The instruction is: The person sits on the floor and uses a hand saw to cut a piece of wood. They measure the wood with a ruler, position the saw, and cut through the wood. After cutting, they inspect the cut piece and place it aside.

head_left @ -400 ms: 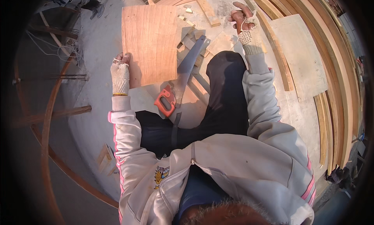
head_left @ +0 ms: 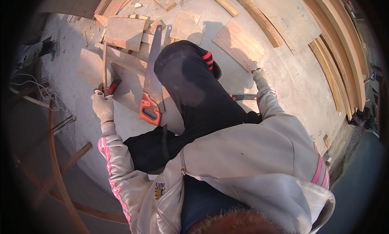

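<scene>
On the floor (head_left: 291, 82), a saw (head_left: 152, 78) and bent knee (head_left: 180, 61) part the hands.
Left hand (head_left: 103, 107) clamps thin wood (head_left: 105, 61); right hand (head_left: 258, 75) meets a panel (head_left: 241, 45), grip unclear.

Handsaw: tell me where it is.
In the head view, the handsaw is left of centre, between the left hand and the person's bent leg.

Warm, bright sunlight washes the concrete floor (head_left: 296, 88) right of the handsaw (head_left: 153, 80), whose blade looks sharp. Also right of the handsaw, a dark shadow crosses a plywood board (head_left: 240, 46). Far left of it, poles (head_left: 56, 167) sink into dimness; far right, timber planks (head_left: 351, 59) bow with fisheye distortion. Black vignetting swallows the rim.
</scene>
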Demonstrator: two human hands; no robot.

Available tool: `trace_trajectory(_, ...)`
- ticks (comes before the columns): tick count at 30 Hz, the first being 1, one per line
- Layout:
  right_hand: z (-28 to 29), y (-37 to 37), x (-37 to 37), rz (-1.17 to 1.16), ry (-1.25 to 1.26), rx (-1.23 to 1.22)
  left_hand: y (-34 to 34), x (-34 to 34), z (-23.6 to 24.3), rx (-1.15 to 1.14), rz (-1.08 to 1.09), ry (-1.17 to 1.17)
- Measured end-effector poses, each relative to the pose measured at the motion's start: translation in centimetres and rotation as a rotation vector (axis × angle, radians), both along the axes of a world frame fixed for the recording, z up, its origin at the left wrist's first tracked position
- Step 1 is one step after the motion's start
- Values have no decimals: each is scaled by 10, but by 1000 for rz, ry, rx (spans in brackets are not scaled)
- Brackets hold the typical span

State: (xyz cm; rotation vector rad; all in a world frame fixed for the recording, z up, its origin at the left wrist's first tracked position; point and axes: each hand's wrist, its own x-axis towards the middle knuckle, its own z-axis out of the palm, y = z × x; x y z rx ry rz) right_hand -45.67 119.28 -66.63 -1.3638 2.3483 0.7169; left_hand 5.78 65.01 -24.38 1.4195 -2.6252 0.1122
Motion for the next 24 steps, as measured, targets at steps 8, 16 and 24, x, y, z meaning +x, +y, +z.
trace_trajectory(8,6,16,-69,-516,-96,-123,21,-32,-73,604,-154,-379)
trace_trajectory(16,16,-89,-10,-778,-347,-206,2,2,-42,583,90,-399)
trace_trajectory(24,88,-252,-8,-750,-324,-759,-34,42,-77,645,532,-141)
